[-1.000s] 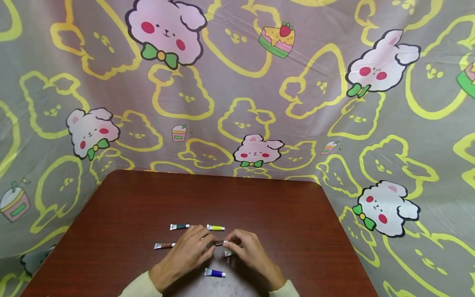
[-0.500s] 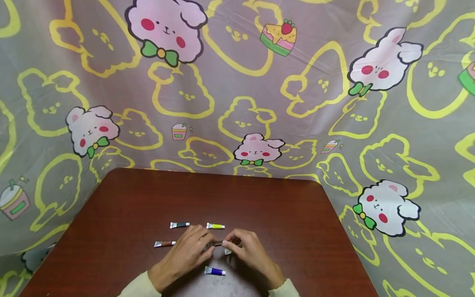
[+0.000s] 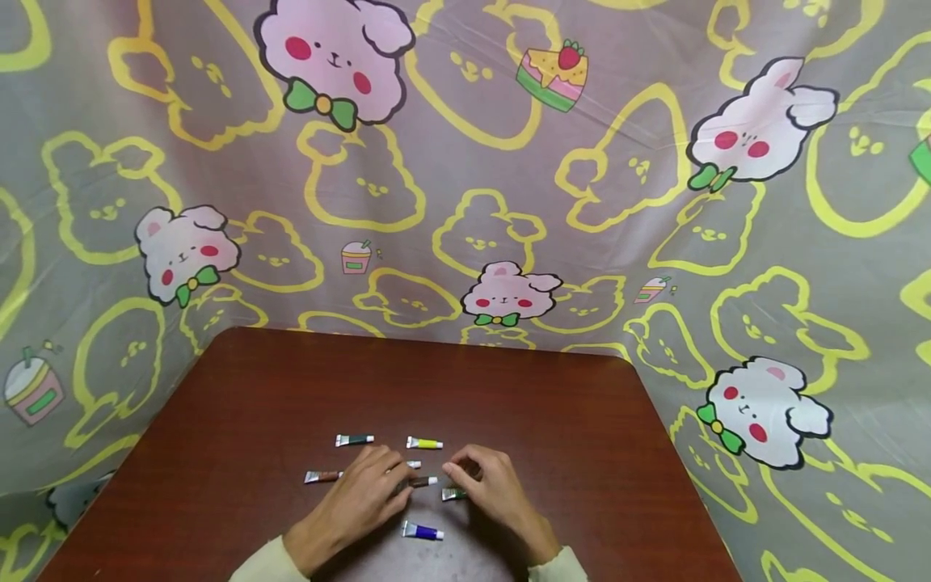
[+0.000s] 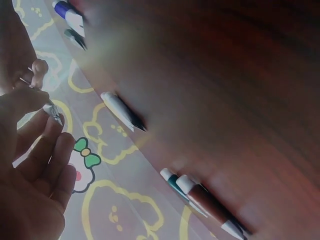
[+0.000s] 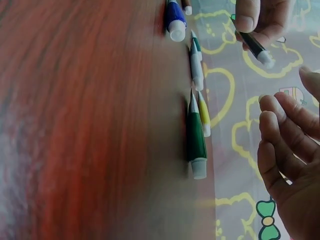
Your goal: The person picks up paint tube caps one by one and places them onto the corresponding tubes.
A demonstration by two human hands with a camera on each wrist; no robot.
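Head high, facing down; 2 wrists close, tabletop (image 3: 509, 396) shared

Table (image 3: 254, 388): dark red-brown woodgrain. Paint tubes: blue (image 3: 423, 531), green (image 3: 454, 493), yellow (image 3: 424, 443), dark teal (image 3: 354, 440), brown (image 3: 322, 476). Backdrop cloth (image 3: 465, 202): grey, yellow outlines, pink-white bears.

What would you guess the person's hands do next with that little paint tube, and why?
Probably the left hand sets the dark tube down on the table among the others. It pinches the tube low over the wood, the right hand is open and apart from it, and the yellow tube, green tube and blue tube all lie flat nearby.
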